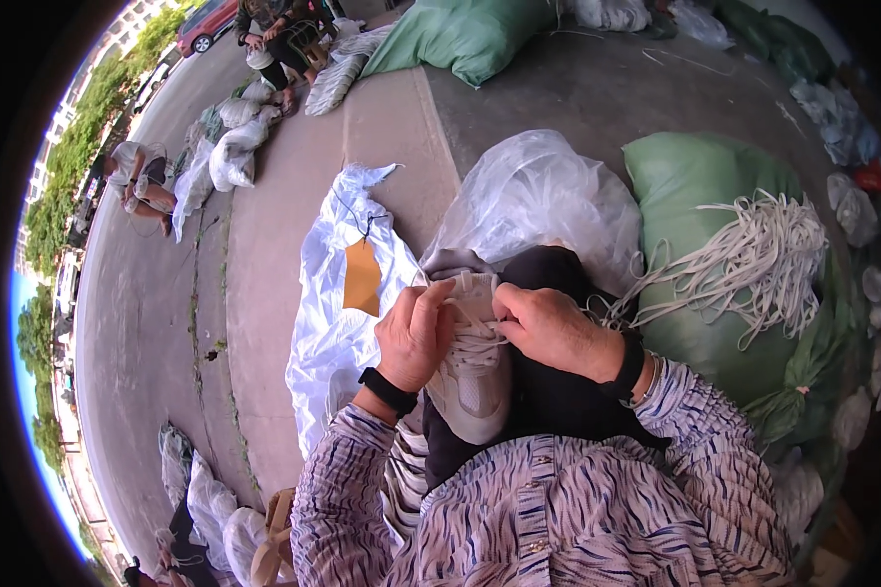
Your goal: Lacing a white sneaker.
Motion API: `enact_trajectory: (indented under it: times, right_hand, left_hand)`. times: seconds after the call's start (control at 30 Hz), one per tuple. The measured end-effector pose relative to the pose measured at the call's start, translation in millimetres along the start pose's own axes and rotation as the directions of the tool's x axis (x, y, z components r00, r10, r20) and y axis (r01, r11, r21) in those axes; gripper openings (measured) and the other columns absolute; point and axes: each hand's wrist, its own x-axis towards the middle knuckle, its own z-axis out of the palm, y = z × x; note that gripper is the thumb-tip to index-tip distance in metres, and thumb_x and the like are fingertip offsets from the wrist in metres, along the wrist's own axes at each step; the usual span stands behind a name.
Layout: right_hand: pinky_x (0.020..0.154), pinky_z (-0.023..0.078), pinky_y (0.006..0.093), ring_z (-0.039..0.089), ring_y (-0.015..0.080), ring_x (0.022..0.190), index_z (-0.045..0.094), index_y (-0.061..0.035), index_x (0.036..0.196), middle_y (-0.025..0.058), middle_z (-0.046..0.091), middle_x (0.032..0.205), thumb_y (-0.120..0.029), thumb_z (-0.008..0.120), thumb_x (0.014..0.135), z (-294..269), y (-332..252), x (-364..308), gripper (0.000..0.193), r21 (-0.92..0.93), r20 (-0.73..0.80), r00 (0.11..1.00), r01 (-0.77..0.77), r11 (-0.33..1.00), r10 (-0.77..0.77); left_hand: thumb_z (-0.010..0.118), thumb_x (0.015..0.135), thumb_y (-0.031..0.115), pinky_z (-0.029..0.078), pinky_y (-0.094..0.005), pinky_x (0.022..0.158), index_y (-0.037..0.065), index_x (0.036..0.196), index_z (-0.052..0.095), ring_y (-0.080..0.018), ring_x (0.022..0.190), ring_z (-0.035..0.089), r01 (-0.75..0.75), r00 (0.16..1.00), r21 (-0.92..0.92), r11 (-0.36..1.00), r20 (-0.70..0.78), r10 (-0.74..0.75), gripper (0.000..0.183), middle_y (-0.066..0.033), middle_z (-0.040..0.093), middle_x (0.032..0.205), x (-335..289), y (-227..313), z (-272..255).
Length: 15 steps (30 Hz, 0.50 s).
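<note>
A pale sneaker (473, 386) rests on my lap over dark trousers, its toe pointing toward me. Whitish shoelace runs in crossing rows over its tongue and upper eyelets. My left hand (416, 333) is closed at the left eyelet edge, thumb and forefinger pinched together on the lace. On the opposite edge my right hand (558, 331) pinches lace between thumb and fingers. A large heap of loose off-white laces (754, 259) lies on a stuffed green sack (715, 176) to my right, with some strands trailing toward my right wrist.
A white plastic sheet (328, 293) with an orange-brown card (361, 278) lies left of the shoe. Clear plastic (548, 196) bulges beyond my knees. Another green sack (460, 39) stands farther off. Two people (142, 181) (279, 44) sit among filled bags at the far left.
</note>
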Motion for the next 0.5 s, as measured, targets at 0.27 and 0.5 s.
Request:
enact_trajectory:
  times: [0.27, 0.5]
  right_hand:
    - [0.061, 0.042, 0.0214, 0.051, 0.0037, 0.07, 0.06, -0.0028, 0.078, -0.004, 0.056, 0.072, -0.007, 0.067, 0.078, -33.5, 33.5, 6.1, 0.008, 0.468, 0.091, 0.991, -0.129, 0.874, 0.098]
    - [0.057, 0.041, 0.0213, 0.05, 0.0047, 0.062, 0.063, -0.0028, 0.079, -0.0034, 0.057, 0.069, -0.006, 0.066, 0.079, -65.9, 62.0, -25.4, 0.005, 0.555, -0.01, 0.927, -0.308, 0.773, 0.376]
  left_hand:
    - [0.065, 0.071, 0.0, 0.046, -0.0357, 0.053, 0.01, 0.095, 0.058, -0.0257, 0.065, 0.057, 0.067, 0.997, -0.049, 0.997, -0.04, -0.069, 0.027, -0.0109, 0.053, 0.085, -23.3, -7.0, 8.4]
    - [0.07, 0.074, 0.013, 0.049, -0.0347, 0.056, 0.009, 0.103, 0.056, -0.0263, 0.07, 0.058, 0.199, 0.979, -0.146, 0.969, 0.065, -0.192, 0.033, -0.0142, 0.052, 0.095, -47.8, -0.1, -5.7]
